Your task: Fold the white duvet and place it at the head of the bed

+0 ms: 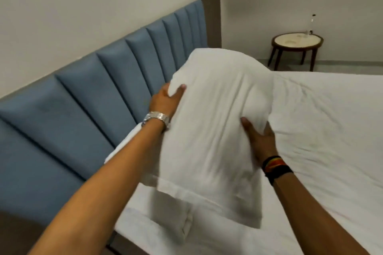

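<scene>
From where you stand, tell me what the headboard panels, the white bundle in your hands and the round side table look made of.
Headboard: blue padded upholstery, matte, probably fabric or faux leather; stitched vertical channels.
White bundle: soft woven cloth, likely cotton; it creases and dents under both hands.
Side table: dark, likely wooden legs and rim, with a pale glossy top, possibly stone or laminate.

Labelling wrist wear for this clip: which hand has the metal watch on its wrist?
The left hand, gripping the white bundle's headboard-side edge, has the silver watch. The right hand has dark, multicoloured bands instead.
</scene>
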`<state>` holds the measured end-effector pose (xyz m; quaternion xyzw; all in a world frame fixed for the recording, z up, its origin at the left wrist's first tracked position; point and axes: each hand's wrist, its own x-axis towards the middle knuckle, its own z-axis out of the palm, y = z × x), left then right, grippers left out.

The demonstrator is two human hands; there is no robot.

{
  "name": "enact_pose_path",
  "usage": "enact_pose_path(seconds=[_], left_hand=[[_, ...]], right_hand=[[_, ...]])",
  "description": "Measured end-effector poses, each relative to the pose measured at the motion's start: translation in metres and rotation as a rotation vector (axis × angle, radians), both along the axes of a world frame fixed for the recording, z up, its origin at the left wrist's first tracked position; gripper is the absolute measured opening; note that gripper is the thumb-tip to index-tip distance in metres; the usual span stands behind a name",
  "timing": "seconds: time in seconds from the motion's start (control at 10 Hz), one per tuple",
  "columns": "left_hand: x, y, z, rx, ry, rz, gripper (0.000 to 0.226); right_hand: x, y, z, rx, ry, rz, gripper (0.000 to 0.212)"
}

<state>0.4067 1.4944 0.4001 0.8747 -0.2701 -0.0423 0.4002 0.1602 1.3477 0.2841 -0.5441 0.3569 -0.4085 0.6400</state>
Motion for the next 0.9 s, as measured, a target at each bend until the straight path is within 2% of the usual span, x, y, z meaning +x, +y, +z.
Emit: enact_pose_path(seconds=[0.1,0.2,0.3,0.4,0.5,0.6,0.7,0.8,0.9], left_hand=[[0.07,0.054,-0.013,0.225,0.115,0.07,0.092],[0.12,0.098,-0.076,0.334,0.329,0.086,0.094],[0.143,0.118,-0.143,0.43,0.34,0.077,0.093],[0.164,0.108,-0.18,0.414,0.022,-0.018,0.087],[0.195,0.082,-0.187,0.286,-0.273,-0.172,0.081],[0.219,0.069,-0.219,0.282,-0.297,-0.3,0.074],[0.22,0.073,-0.259,0.354,-0.215,-0.345,0.069],[0.222,0.076,-0.269,0.388,-0.2,-0.348,0.068],[0.217,0.069,-0.237,0.332,-0.188,-0.351,0.072]], right_hand=[[0.054,0.047,-0.029,-0.024,0.18,0.176,0.074],[0.083,0.099,-0.08,0.102,0.415,0.467,0.093],[0.111,0.117,-0.11,0.13,0.615,0.44,0.105],[0.17,0.113,-0.095,-0.1,0.655,0.156,0.109],[0.241,0.096,-0.078,-0.439,0.773,0.053,0.101],[0.292,0.083,-0.095,-0.588,0.967,0.135,0.095],[0.301,0.084,-0.126,-0.629,1.139,0.24,0.096],[0.302,0.082,-0.13,-0.612,1.192,0.247,0.097],[0.292,0.085,-0.101,-0.566,1.103,0.248,0.095]])
